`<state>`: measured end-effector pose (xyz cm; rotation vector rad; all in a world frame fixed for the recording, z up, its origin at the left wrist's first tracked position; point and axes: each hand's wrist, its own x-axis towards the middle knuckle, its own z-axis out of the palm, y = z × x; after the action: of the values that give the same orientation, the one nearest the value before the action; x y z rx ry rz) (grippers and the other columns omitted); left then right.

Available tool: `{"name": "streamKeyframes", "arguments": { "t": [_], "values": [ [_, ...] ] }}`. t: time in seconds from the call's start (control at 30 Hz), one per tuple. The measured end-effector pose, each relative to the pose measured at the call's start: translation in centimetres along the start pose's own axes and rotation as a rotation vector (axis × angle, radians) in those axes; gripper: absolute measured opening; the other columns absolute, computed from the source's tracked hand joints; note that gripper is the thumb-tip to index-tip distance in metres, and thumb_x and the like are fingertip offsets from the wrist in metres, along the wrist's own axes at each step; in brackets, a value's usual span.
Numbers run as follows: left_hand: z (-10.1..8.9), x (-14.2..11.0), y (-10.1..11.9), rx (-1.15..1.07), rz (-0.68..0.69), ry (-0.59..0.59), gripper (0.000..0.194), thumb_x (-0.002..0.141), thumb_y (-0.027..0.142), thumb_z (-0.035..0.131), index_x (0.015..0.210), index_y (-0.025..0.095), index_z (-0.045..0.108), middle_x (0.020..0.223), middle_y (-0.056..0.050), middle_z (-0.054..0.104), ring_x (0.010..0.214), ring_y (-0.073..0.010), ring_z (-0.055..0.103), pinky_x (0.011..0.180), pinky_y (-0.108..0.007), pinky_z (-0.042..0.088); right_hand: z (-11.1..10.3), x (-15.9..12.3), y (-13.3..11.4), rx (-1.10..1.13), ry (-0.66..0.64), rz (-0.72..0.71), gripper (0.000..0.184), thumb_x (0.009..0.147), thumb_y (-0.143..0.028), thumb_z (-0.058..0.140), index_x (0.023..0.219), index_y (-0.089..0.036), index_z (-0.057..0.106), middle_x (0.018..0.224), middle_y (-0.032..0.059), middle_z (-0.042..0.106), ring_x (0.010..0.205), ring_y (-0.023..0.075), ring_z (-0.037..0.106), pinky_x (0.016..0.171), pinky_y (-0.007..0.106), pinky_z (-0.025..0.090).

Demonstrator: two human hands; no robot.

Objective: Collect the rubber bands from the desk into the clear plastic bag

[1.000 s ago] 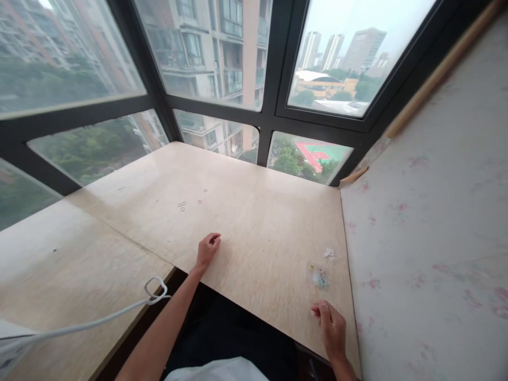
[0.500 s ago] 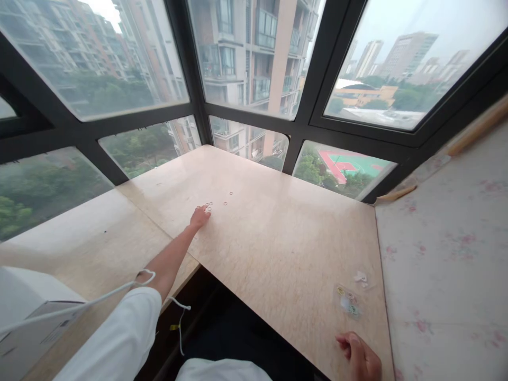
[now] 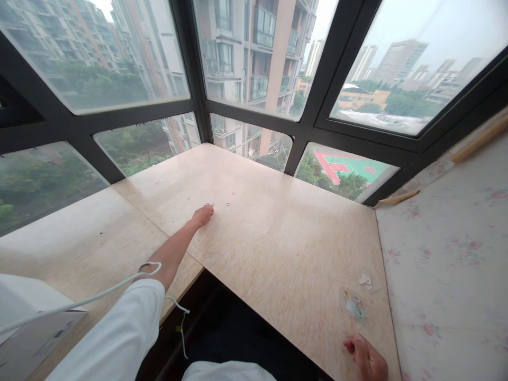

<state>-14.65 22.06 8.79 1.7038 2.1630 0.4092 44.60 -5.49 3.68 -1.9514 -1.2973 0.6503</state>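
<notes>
My left hand (image 3: 203, 216) is stretched far out over the table, its fingertips drawn together against the surface beside several small thin rings. One ring (image 3: 213, 204) lies just beyond the fingertips. A second ring (image 3: 227, 204) and a third ring (image 3: 233, 193) lie a little to the right, apart from the hand. What the left fingers pinch is hidden. My right hand (image 3: 365, 357) rests near the table's front right edge with fingers curled and thumb over them; its inside does not show. Above it sits a clear plastic box (image 3: 353, 305) with yellow and green rings inside.
Small white pieces (image 3: 365, 280) lie behind the box, near the wallpapered wall (image 3: 444, 264). A white cord (image 3: 99, 293) runs across my left forearm. There is a white box (image 3: 35, 328) at lower left. Windows border the table's (image 3: 278, 254) far sides.
My left fingers have closed together and moved slightly right, and one or two rings near them are now covered. The right hand stays curled in place. The view has shifted slightly.
</notes>
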Motion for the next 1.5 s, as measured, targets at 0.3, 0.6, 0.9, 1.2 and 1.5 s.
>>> {"name": "streamKeyframes", "arguments": {
  "t": [0.3,0.6,0.9,1.2,1.5],
  "values": [
    [0.5,-0.3,1.0,-0.452,-0.081,0.062,0.009,0.075,0.016,0.054,0.069,0.018,0.048,0.094,-0.011,0.06,0.095,-0.0248,0.059,0.083,-0.036,0.044,0.0,0.2,-0.8,-0.081,0.018,-0.052,0.063,0.078,-0.071,0.037,0.057,-0.02,0.067,0.06,0.008,0.068,0.058,0.0237,0.064,0.058,0.032,0.05],
    [2.6,-1.6,9.9,-1.13,0.0,-0.153,0.014,0.082,0.023,0.054,0.072,0.016,0.046,0.09,-0.009,0.062,0.072,-0.0124,0.06,0.064,-0.027,0.049,0.3,0.1,-1.5,-0.105,0.006,-0.106,0.061,0.084,-0.065,0.032,0.059,-0.02,0.064,0.062,0.0074,0.068,0.06,0.0222,0.064,0.06,0.03,0.047],
    [10.0,-7.8,22.5,-1.42,0.11,-0.564,0.034,0.069,0.029,0.075,0.093,0.014,0.056,0.077,-0.003,0.062,0.061,-0.0076,0.056,0.057,-0.022,0.046,0.4,0.0,-2.7,-0.15,0.023,-0.172,0.053,0.091,-0.051,0.03,0.061,-0.02,0.059,0.061,0.0041,0.065,0.059,0.0184,0.06,0.061,0.028,0.041],
    [17.7,-19.4,33.1,-1.07,0.331,-0.785,0.028,0.07,0.038,0.073,0.084,0.013,0.07,0.074,-0.008,0.069,0.057,-0.012,0.061,0.048,-0.02,0.044,0.2,0.0,-3.9,-0.162,0.052,-0.206,0.048,0.094,-0.04,0.032,0.06,-0.019,0.059,0.058,0.0013,0.061,0.056,0.0145,0.055,0.059,0.025,0.035],
    [21.3,-21.1,35.6,-0.818,0.635,-0.708,0.03,0.075,0.027,0.066,0.104,0.02,0.071,0.119,-0.012,0.059,0.049,-0.0024,0.047,0.047,-0.02,0.045,0.2,0.1,-3.8,-0.158,0.078,-0.204,0.047,0.094,-0.037,0.034,0.06,-0.018,0.06,0.058,0.0005,0.061,0.056,0.0129,0.054,0.059,0.023,0.036]
  ]
}}
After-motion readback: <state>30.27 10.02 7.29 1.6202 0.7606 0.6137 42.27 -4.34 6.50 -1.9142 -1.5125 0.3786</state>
